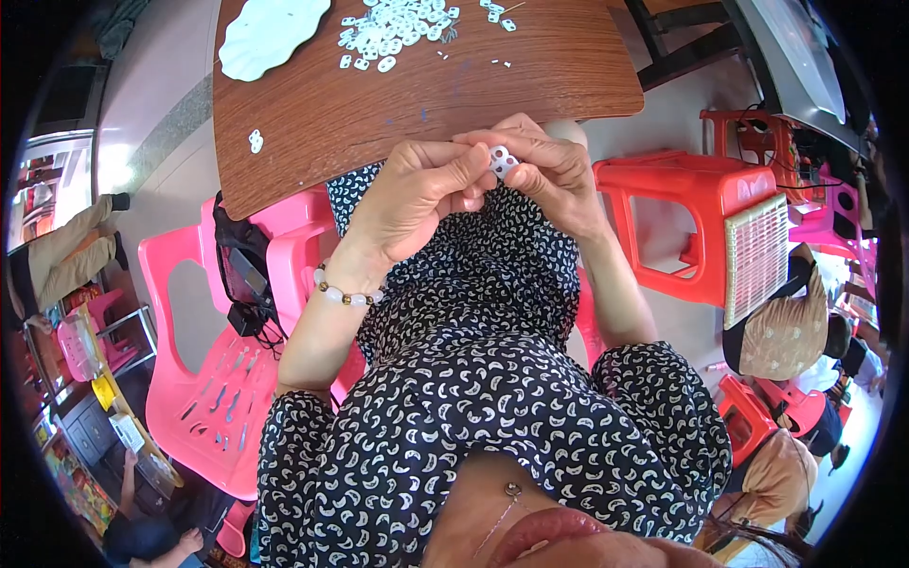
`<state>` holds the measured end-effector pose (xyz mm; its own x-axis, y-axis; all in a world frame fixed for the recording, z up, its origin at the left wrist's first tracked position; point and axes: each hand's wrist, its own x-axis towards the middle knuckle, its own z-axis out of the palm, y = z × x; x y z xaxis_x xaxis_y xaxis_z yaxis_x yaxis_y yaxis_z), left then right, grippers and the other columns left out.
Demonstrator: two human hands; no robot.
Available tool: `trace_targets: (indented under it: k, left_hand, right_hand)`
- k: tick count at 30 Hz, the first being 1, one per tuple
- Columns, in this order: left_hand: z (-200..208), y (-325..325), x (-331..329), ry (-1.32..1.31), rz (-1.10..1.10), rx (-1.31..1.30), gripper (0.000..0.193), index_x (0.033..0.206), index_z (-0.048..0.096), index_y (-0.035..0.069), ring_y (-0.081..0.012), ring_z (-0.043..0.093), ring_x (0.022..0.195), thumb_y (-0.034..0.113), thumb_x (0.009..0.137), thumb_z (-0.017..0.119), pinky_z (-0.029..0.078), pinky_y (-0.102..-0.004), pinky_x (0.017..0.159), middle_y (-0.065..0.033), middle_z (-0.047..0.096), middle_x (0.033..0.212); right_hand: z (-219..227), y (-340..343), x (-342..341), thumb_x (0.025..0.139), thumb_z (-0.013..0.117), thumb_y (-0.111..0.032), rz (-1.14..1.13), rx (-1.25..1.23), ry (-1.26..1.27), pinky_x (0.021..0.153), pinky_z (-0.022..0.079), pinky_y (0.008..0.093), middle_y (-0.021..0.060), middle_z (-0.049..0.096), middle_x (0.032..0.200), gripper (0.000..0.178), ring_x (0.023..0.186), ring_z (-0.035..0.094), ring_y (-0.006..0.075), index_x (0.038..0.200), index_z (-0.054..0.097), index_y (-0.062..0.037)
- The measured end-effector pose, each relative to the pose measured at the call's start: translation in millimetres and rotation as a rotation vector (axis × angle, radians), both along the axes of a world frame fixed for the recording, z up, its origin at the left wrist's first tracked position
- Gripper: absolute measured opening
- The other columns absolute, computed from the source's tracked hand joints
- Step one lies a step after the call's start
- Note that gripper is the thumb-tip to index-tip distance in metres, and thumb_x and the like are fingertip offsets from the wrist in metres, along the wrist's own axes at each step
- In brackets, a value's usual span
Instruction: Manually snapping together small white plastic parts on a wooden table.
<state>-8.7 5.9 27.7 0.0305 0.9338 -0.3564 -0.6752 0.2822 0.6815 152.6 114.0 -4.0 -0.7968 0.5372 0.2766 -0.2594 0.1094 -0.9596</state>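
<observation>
She sits at the near edge of a brown wooden table (417,95) with both hands raised together just off it, over her lap. Pinched between them is a small white plastic piece (503,161) with holes in it, right at the fingertips where the two hands meet. The left hand (417,194) has its thumb and forefinger pressed together against the piece's left side, the other fingers curled under; the right hand (554,170) closes over it from the right and above, fingertips bunched tightly on it. Whether the piece is one part or two being pressed together I cannot tell, as the fingers cover most of it. Beyond the fingers, at the far side of the table, lies a heap of small white pieces (398,26) of the same kind, with a few strays scattered to its right, and a pale scalloped tray (270,33) beside it to the left. One lone white piece (255,141) sits well off to the left of the hands. Judging by that sizeable heap, I'd say plenty remains to be handled; no sorted or finished pile is plainly visible. A pink plastic chair (204,379) stands at her left, a red stool (691,208) at her right.
</observation>
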Motion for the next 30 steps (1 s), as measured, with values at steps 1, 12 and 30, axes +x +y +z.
trace_targets:
  k: [1, 12, 30]
  left_hand:
    - [0, 1, 0, -0.001, -0.001, 0.000, 0.025, 0.086, 0.070, -0.001, -0.0088, 0.051, 0.066, 0.023, 0.091, 0.066, 0.044, -0.0215, 0.061, -0.0044, 0.063, 0.077]
    - [-3, 2, 2, 0.053, 0.012, 0.016, 0.024, 0.086, 0.070, -0.001, -0.0073, 0.051, 0.064, 0.022, 0.090, 0.067, 0.044, -0.0202, 0.060, -0.0031, 0.063, 0.076]
    - [-5, 2, 8, 0.189, 0.200, -0.045, 0.029, 0.099, 0.070, -0.002, -0.0062, 0.055, 0.066, 0.025, 0.089, 0.068, 0.047, -0.0197, 0.063, -0.0056, 0.068, 0.081]
  right_hand:
    - [0, 4, 2, 0.087, 0.065, -0.032, 0.020, 0.049, -0.025, 0.091, 0.045, 0.0337, 0.0091, 0.067, 0.113, 0.042, 0.101, 0.054, 0.0180, 0.118, 0.065, -0.0036]
    - [4, 5, 3, 0.085, 0.067, -0.034, 0.064, 0.084, -0.050, 0.086, 0.048, 0.0330, 0.0147, 0.067, 0.112, 0.050, 0.095, 0.057, 0.0183, 0.121, 0.061, 0.0008]
    - [10, -21, -2, 0.090, 0.065, -0.014, -0.355, 0.032, -0.217, 0.061, 0.047, 0.0238, 0.0064, 0.060, 0.082, 0.016, 0.070, 0.057, 0.0102, 0.088, 0.067, 0.0020]
